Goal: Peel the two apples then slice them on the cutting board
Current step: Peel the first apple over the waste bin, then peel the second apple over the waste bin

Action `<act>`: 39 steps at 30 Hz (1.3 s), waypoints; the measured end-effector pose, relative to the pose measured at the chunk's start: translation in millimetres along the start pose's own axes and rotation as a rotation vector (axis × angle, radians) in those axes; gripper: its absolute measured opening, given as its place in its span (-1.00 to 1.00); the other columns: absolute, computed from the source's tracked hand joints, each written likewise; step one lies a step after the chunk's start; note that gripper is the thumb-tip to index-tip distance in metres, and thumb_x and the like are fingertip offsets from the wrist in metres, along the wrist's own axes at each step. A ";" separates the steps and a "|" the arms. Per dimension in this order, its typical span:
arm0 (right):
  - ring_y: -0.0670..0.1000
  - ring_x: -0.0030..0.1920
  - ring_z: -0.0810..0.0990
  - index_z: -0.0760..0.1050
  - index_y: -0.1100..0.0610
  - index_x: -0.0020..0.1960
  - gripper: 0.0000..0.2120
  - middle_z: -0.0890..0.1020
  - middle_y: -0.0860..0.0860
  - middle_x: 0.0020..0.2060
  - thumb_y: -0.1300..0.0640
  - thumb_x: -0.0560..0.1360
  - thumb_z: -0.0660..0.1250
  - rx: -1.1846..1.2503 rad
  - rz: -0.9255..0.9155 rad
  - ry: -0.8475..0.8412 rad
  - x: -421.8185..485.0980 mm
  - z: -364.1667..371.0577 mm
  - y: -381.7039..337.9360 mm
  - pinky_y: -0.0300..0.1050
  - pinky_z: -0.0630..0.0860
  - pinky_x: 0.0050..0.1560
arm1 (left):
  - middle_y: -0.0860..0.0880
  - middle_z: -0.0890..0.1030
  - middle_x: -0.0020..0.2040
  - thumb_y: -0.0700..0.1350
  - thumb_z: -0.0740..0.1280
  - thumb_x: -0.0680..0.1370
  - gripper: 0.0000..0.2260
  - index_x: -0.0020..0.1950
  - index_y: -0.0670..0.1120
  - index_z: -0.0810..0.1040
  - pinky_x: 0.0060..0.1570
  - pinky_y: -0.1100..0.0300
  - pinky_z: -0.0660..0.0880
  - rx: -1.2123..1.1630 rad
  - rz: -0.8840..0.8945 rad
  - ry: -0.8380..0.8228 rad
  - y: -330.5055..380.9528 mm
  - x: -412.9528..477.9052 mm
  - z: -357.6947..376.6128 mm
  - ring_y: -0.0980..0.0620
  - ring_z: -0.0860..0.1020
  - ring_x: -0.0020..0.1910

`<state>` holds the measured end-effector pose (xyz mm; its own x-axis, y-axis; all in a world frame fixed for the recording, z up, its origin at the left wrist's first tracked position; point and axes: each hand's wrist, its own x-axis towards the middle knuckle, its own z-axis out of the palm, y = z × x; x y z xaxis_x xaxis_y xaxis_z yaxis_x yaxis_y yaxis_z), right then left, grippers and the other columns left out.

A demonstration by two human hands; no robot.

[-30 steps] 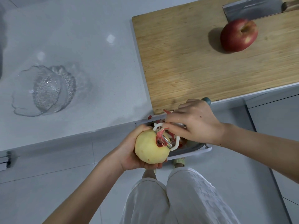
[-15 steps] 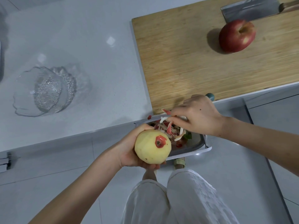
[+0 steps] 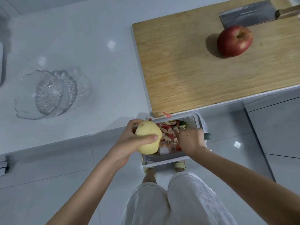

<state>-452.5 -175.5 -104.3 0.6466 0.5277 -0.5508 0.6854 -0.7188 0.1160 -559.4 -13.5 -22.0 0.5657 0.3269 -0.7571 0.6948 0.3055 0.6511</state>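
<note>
1. The left hand [image 3: 128,140] grips the peeled apple [image 3: 148,135], thumb laid across its front; the apple is held over the left edge of the waste bin [image 3: 199,122].
2. The right hand [image 3: 190,141] reaches down among the peels [image 3: 167,132] in the bin, fingers curled round a peeler [image 3: 208,136]; only its dark handle end shows.
3. The red apple [image 3: 234,41], unpeeled, sits on the cutting board [image 3: 178,70], just beside the cleaver [image 3: 246,15].
4. A glass bowl [image 3: 47,95] stands on the countertop [image 3: 97,62], well apart to the left.
</note>
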 end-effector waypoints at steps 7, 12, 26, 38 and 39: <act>-0.02 -0.31 0.50 0.53 0.13 -0.16 -0.66 0.49 -0.02 -0.36 0.00 0.61 0.08 0.501 0.006 -0.125 7.1 -9.1 16.1 -0.13 0.42 -0.23 | 0.24 0.43 0.12 0.06 0.58 0.12 -0.26 0.22 0.20 0.35 0.07 0.22 0.43 0.479 0.449 0.148 -10.4 3.2 -0.7 0.17 0.43 0.14; -0.05 -0.42 0.45 0.51 0.13 -0.24 -0.61 0.48 -0.04 -0.47 -0.09 0.60 0.14 0.778 0.002 -0.157 0.5 -25.1 27.3 -0.22 0.36 -0.37 | 0.20 0.43 0.13 -0.01 0.62 0.17 -0.29 0.26 0.09 0.41 0.02 0.29 0.32 0.680 0.665 0.177 1.1 12.6 -4.2 0.14 0.35 0.11; -0.10 -0.33 0.54 0.59 -0.11 -0.12 -0.72 0.62 -0.06 -0.34 -0.16 0.57 0.15 0.792 0.094 0.257 -19.4 -72.1 46.8 -0.20 0.39 -0.36 | -0.01 0.43 0.30 0.00 0.61 0.24 -0.26 0.35 -0.06 0.40 0.17 0.23 0.24 0.843 0.894 0.172 74.2 82.9 1.7 -0.02 0.35 0.25; 0.05 -0.22 0.61 0.64 0.01 -0.08 -0.72 0.65 0.05 -0.31 -0.09 0.57 0.20 0.976 0.172 0.369 2.6 -119.5 102.3 -0.05 0.49 -0.21 | -0.06 0.35 0.40 0.00 0.56 0.32 -0.24 0.43 -0.08 0.29 0.24 0.11 0.29 0.892 0.906 0.293 168.1 175.5 56.3 -0.10 0.32 0.32; 0.05 -0.22 0.61 0.64 0.02 -0.09 -0.71 0.65 0.06 -0.30 -0.08 0.57 0.20 0.987 0.154 0.361 7.1 -120.0 108.2 -0.03 0.50 -0.20 | -0.06 0.35 0.40 0.00 0.56 0.32 -0.24 0.43 -0.08 0.29 0.23 0.11 0.29 0.895 0.891 0.291 169.8 179.9 58.3 -0.11 0.32 0.32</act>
<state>-333.6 -195.3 3.5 0.8754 0.3866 -0.2901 0.1177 -0.7527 -0.6477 -313.8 45.0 -50.8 0.9459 0.3230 0.0292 0.2488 -0.7803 0.5738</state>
